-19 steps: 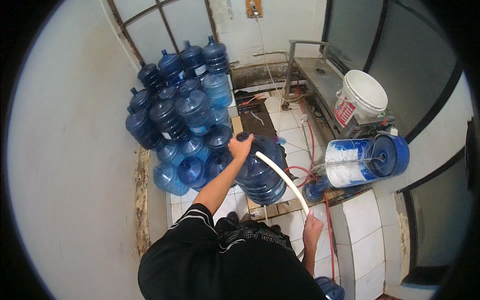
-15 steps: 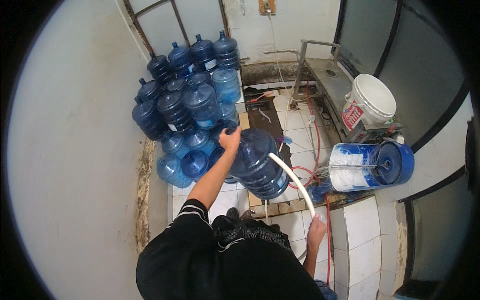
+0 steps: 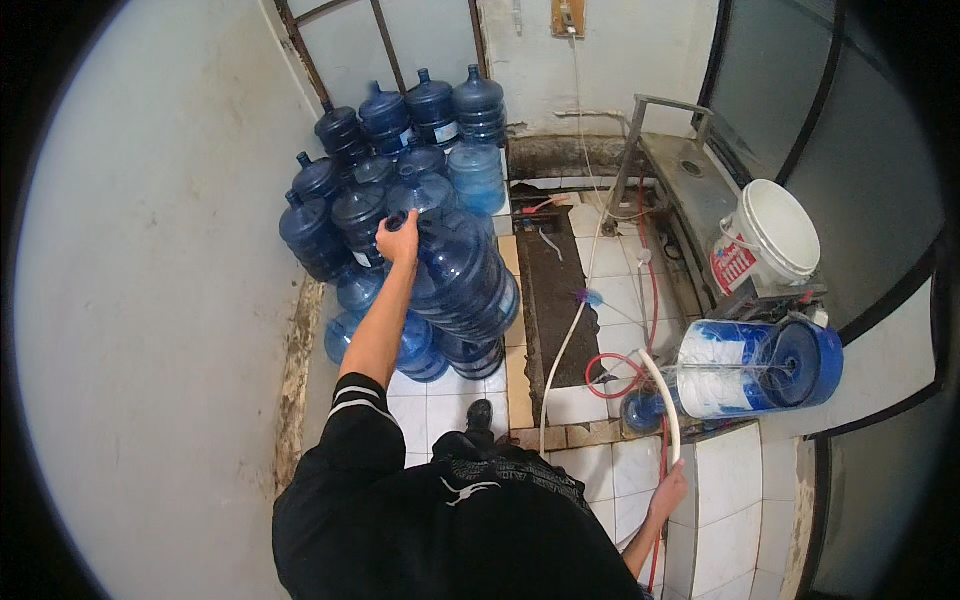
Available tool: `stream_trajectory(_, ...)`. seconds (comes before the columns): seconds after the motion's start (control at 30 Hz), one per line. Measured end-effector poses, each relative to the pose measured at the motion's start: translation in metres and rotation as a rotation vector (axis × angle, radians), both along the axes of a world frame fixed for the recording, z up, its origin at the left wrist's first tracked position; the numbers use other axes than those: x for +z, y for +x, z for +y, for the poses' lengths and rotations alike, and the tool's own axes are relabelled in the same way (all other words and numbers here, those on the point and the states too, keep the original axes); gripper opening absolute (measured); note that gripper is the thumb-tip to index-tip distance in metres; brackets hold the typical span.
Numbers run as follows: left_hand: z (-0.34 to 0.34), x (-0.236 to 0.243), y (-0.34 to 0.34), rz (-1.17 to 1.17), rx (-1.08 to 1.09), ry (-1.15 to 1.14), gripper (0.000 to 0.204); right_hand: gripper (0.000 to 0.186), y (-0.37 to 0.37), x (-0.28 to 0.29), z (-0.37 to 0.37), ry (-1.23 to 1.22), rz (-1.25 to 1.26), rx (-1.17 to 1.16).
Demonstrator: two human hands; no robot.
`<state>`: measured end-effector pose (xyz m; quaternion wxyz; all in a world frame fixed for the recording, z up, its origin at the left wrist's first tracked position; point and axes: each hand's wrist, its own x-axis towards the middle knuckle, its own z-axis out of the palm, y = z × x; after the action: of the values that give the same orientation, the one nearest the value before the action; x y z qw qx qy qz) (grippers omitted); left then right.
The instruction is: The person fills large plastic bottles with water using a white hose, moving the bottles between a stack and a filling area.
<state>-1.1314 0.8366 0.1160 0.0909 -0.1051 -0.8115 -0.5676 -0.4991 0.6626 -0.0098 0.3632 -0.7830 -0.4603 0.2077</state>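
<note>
From afar I have my left grip (image 3: 398,240) curled around the neck of a tilted blue water jug (image 3: 465,275), which overlaps the clustered jugs (image 3: 358,212) in view — a slip of this one-handed hold could topple them; my right grip (image 3: 668,489) encloses a white hose (image 3: 671,405)

The left hand (image 3: 398,240) hides part of the neck of the held bottle (image 3: 465,280). The held bottle covers parts of other bottles (image 3: 358,214) beyond it. To its right, the pale hose (image 3: 668,405) is hidden below the right hand (image 3: 669,489).
</note>
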Motion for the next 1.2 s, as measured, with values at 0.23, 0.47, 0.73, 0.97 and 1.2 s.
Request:
stream_trajectory(0.23, 0.035, -0.004, -0.106, 0.132, 0.009, -0.066, 0.058, 0.064, -0.062, 0.003, 0.008, -0.052, -0.075, -0.111)
stream_trajectory(0.47, 0.063, -0.046, -0.172, 0.108, -0.071, -0.118, 0.052, 0.067, -0.129, 0.008, 0.018, -0.080, -0.083, -0.209)
stream_trajectory(0.73, 0.078, -0.102, -0.205, 0.030, -0.156, -0.171, 0.050, 0.066, -0.183, 0.016, 0.019, -0.035, -0.134, -0.254)
stream_trajectory(0.97, 0.077, -0.144, -0.209, 0.030, -0.215, -0.179, 0.055, 0.062, -0.196, 0.000, 0.012, -0.060, -0.123, -0.293)
stream_trajectory(1.2, 0.083, -0.158, -0.215, 0.006, -0.193, -0.164, 0.054, 0.060, -0.202, -0.002, 0.000, -0.092, -0.065, -0.323)
